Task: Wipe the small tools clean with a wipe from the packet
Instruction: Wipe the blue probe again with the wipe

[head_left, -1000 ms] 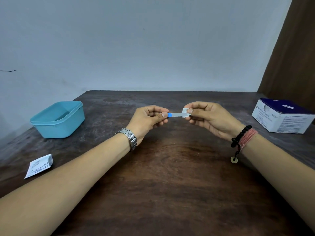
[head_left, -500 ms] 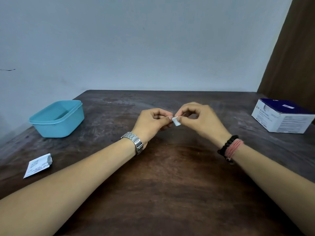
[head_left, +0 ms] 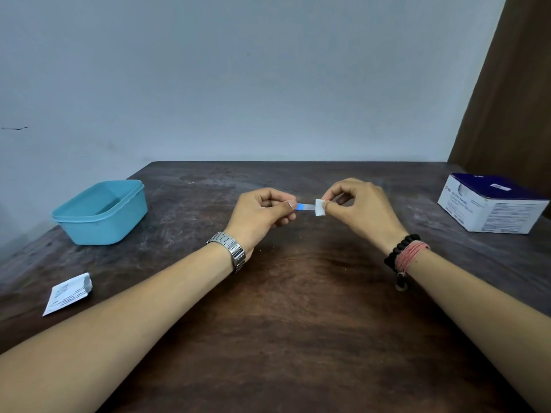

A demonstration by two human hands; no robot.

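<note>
a: while the left hand (head_left: 262,214) pinched the small tool (head_left: 304,207) by its blue end over mid-table (head_left: 283,323), where was the wipe (head_left: 320,207)?
b: folded round its other end, pinched by the right hand (head_left: 362,211).

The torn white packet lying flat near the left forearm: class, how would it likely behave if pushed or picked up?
The torn packet looks thin and flat, so probably very light and floppy. On the table it would likely slide, not roll. Its open torn edge may crumple easily.
</note>
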